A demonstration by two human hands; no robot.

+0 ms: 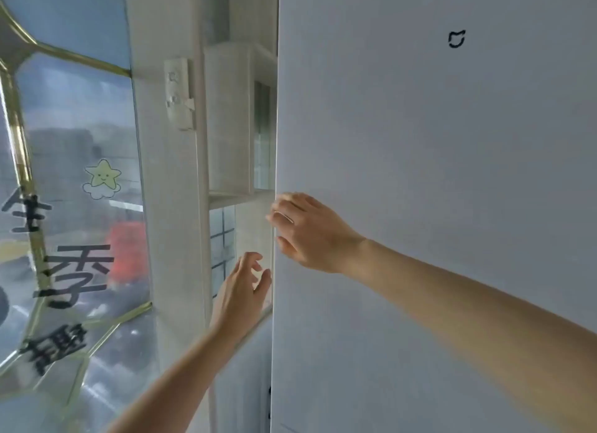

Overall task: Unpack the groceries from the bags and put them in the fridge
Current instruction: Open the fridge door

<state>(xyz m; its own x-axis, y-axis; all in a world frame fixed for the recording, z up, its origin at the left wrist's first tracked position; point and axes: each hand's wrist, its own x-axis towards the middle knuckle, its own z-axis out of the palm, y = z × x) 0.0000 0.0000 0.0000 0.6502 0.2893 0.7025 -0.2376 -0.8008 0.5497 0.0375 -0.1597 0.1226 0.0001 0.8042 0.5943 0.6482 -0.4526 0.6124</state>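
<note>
From my remote station I log the fridge door as a white panel filling the frame from 12 through 5 o'clock, with a small black logo toward 1 o'clock. The right hand sits at the door's left edge, fingers curled round that edge; the fingertips pass behind it, so I judge a grip, though contact is not fully visible. The left hand hangs just below at 7 o'clock of the right, fingers loosely bent and spread, holding nothing, close beside the edge. At 9 o'clock stands a window bearing a star sticker.
</note>
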